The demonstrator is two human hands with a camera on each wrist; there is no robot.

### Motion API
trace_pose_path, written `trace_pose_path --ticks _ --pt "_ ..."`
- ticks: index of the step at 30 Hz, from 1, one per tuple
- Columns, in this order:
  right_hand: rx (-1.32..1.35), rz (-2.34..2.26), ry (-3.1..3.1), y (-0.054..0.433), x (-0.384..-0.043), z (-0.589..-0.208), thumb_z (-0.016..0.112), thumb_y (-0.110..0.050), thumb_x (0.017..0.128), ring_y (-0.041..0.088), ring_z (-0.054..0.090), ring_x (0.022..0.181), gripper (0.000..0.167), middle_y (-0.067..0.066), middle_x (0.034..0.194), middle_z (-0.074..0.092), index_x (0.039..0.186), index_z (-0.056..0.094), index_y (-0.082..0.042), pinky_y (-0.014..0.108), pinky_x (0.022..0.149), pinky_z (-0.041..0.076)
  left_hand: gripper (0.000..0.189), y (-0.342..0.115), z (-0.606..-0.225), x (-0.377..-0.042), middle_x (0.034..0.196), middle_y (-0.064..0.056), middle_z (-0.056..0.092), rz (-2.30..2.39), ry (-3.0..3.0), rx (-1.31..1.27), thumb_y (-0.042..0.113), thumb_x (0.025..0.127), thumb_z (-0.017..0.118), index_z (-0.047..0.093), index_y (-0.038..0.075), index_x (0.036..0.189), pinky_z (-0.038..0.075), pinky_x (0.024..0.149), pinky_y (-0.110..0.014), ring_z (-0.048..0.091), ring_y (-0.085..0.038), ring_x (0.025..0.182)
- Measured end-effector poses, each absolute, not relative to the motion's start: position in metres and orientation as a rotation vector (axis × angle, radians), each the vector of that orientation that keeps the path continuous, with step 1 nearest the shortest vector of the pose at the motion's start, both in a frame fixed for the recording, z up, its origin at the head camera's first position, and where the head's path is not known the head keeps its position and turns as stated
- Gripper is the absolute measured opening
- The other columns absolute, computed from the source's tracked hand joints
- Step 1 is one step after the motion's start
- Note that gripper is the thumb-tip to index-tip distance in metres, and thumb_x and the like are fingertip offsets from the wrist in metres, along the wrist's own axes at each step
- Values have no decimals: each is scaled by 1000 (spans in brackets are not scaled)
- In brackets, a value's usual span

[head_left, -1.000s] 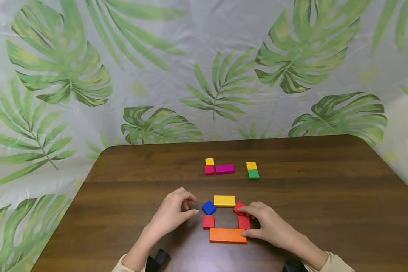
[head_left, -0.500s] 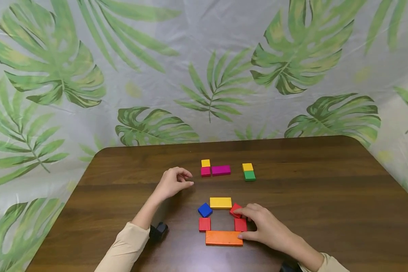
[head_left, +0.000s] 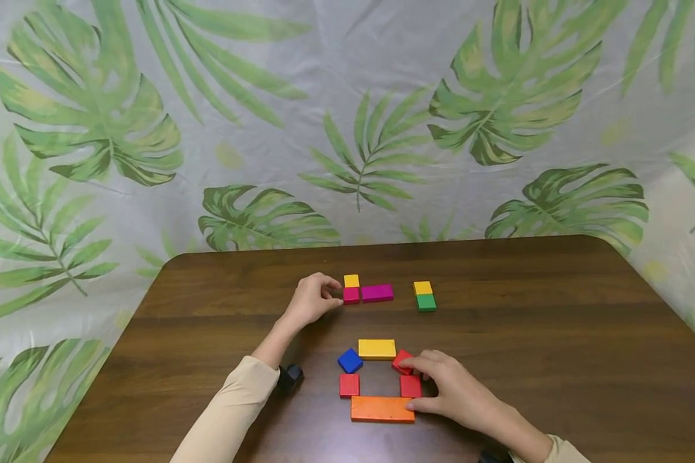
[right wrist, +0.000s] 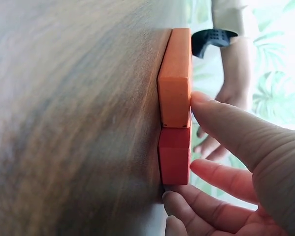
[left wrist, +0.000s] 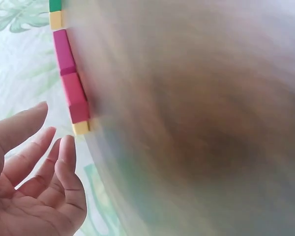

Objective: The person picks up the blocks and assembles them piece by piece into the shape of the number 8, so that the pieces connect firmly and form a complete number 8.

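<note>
My left hand (head_left: 313,300) has its thumb and fingers spread at the left side of a small crimson block (head_left: 351,296) and a small yellow block (head_left: 351,281); the left wrist view shows nothing between the fingers. Nearer me, my right hand (head_left: 456,389) touches a ring of blocks: thumb on the orange block (head_left: 379,409), index finger on the turned red block (head_left: 401,361). A square red block (head_left: 409,386) lies between these two. The ring's other pieces are a long yellow block (head_left: 376,349), a turned blue block (head_left: 350,361) and another red block (head_left: 349,385).
Right beside the crimson block lies a purple block (head_left: 377,293). Farther right, a yellow block (head_left: 423,287) adjoins a green block (head_left: 425,303). All lie on a dark wooden table (head_left: 527,308), with a leaf-patterned cloth (head_left: 382,64) hanging behind its far edge.
My left hand has moved from beside the blue block up and away to the crimson and small yellow blocks. My right hand stays on the ring.
</note>
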State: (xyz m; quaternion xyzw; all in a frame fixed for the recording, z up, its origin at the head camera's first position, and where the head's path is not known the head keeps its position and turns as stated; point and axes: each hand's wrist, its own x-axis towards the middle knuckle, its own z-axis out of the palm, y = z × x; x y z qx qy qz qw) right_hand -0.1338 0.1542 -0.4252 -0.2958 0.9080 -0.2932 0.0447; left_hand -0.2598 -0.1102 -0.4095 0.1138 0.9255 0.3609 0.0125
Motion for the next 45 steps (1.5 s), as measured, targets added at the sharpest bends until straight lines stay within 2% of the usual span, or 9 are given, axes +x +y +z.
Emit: trace_pose_path --ticks 4,11,15,21,29,39,45 --pt "-892 -897 2775 153 -134 -424 78 -33 74 2 46 80 48 -9 92 57 115 64 -13 17 66 45 26 -104 -405 -266 103 -13 64 1095 2885 377 9 77 74 69 2 102 50 63 -24 60 -16 73" --pt "-900 -879 2762 151 -133 -424 76 -36 75 2 45 80 49 -9 93 57 116 64 -13 17 67 45 26 -100 -408 -273 94 -11 68 979 2881 369 9 75 77 70 3 99 47 62 -21 57 -12 66" --pt "-901 -876 2761 149 -134 -423 77 -35 75 1 45 79 49 -9 93 58 116 64 -13 17 66 45 25 -101 -408 -273 92 -11 69 948 2892 390 7 75 77 69 3 98 49 64 -23 59 -13 67" --pt "-912 -909 2735 147 -131 -425 77 -35 74 0 45 79 49 -10 91 57 116 64 -12 16 65 44 25 -106 -411 -270 88 -8 69 870 2901 384 12 75 77 69 6 98 48 63 -24 59 -13 67" --pt "-962 -953 2761 148 -130 -428 78 -31 73 0 46 77 47 -10 90 58 114 65 -11 16 65 45 26 -112 -409 -265 90 -6 70 784 2919 410 14 74 79 71 8 99 49 65 -26 59 -13 70" --pt "-942 -930 2778 154 -134 -428 78 -34 73 1 46 78 48 -10 91 58 114 66 -11 17 66 45 23 -120 -407 -255 88 -6 71 694 2970 401 14 71 81 73 8 93 46 60 -22 57 -10 62" --pt "-907 -916 2774 154 -136 -427 78 -35 73 1 46 78 49 -10 90 57 114 66 -11 17 66 45 25 -127 -403 -246 91 -1 73 608 2992 366 20 68 83 75 13 91 48 64 -28 60 -14 73"
